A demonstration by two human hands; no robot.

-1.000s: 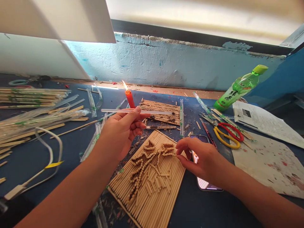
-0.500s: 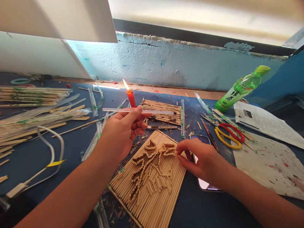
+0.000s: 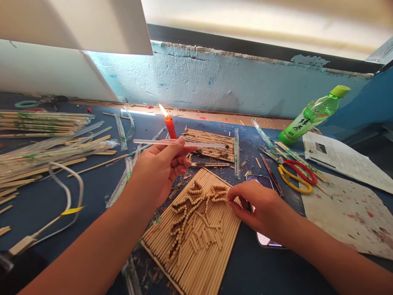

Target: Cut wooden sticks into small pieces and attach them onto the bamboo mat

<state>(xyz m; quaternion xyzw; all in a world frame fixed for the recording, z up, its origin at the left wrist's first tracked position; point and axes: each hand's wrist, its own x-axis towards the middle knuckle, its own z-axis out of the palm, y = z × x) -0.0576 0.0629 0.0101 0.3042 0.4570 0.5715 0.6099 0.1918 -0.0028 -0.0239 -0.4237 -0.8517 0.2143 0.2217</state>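
Observation:
Between thumb and fingers, my left hand [image 3: 167,164] holds a translucent glue stick [image 3: 208,144] level, its right tip darkened. Just behind that hand burns a red candle [image 3: 170,128]. My right hand [image 3: 254,200] is pinched at the right end of a raised pattern of short stick pieces [image 3: 192,207]; whatever lies between its fingertips is hidden. The pattern stands on a panel of wooden sticks laid side by side [image 3: 208,270]. Several loose cut pieces [image 3: 205,237] lie on the panel near its middle.
A smaller stick panel [image 3: 211,137] and a utility knife [image 3: 210,164] lie behind. To the right are a phone [image 3: 270,241], red-and-yellow scissors [image 3: 296,178], papers [image 3: 346,159] and a green bottle [image 3: 310,119]. Packaged sticks [image 3: 39,125] and a white cable [image 3: 81,192] lie left.
Both hands stay in nearly the same place, the left still on the glue stick. The view has shifted very slightly.

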